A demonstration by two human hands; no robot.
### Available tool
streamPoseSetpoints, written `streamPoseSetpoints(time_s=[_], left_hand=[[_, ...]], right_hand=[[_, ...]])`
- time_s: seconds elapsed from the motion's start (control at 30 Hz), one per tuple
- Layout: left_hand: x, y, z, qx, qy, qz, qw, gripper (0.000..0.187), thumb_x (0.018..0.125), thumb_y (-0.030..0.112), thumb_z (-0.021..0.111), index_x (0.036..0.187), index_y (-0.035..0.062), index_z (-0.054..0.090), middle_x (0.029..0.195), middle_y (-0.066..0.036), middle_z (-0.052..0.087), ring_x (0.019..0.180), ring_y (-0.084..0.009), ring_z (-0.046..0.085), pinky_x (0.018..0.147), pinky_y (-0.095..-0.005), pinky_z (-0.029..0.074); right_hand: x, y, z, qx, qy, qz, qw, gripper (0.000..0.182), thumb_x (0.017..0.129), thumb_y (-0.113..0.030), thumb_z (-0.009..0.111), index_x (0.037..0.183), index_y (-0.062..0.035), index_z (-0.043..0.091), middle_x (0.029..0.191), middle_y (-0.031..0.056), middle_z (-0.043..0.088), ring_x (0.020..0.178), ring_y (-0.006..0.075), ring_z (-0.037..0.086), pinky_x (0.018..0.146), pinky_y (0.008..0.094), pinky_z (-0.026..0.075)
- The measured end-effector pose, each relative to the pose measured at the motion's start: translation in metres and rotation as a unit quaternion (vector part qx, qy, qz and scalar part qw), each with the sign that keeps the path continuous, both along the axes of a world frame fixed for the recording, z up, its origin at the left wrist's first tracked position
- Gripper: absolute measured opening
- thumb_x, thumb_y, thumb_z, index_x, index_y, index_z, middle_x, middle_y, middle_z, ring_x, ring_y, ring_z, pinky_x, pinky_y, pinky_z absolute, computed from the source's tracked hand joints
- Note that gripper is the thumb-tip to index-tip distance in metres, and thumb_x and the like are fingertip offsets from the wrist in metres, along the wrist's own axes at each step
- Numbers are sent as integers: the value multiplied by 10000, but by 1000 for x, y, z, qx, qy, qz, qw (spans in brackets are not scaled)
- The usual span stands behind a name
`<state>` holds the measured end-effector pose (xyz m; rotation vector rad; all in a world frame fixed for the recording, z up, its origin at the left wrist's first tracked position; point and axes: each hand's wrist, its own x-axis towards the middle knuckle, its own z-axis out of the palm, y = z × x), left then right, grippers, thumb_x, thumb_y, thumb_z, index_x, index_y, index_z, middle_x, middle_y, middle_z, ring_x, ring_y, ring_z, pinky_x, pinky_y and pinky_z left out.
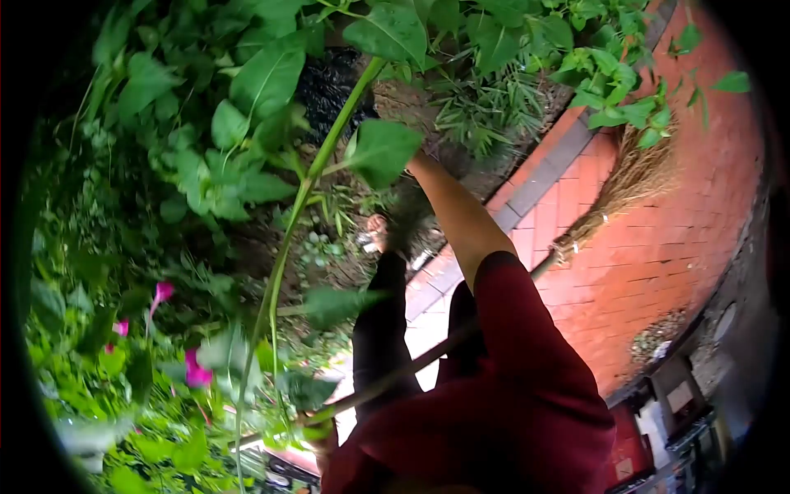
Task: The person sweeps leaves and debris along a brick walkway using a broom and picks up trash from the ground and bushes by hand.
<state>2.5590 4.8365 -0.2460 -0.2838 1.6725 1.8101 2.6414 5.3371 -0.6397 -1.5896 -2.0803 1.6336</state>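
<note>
My right arm [461, 214] reaches forward and down over the soil. A large leaf covers most of my right hand [414, 162], so its fingers are hidden. Just beyond it lies crumpled, shiny black plastic [333, 95] that looks like a bag. At the lower left, my left hand [322, 440], partly behind leaves, is closed around the handle of a broom [634, 181]. The handle slants across in front of my legs. The broom's straw bristles are at the right, over the brick paving.
A thick green stem [304, 193] with broad leaves rises close before me. Dense plants with pink flowers [197, 368] fill the left. A raised kerb [535, 189] separates the soil from red brick paving [642, 272]. Stacked objects [679, 399] stand at the lower right.
</note>
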Motion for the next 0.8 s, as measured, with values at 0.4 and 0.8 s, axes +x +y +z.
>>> streamPoseSetpoints(time_s=[0.4,0.8], left_hand=[[-56,0,-70,4,-2,86,996,105,695,133,578,776,65,572,702,-27,572,687,-134,541,679,-277,455],[-56,-30,-57,57,-34,6,998,174,768,150,543,891,29,559,803,-53,575,765,-154,548,782,-320,432]], right_hand=[[-96,75,-81,92,-163,94,978,563,846,-421,359,1346,-174,278,1424,66,140,1285,269,202,1005,404,242],[-91,60,-58,11,-4,-18,1000,487,805,-402,521,1212,-142,452,1267,155,394,1099,324,453,897,402,395]])
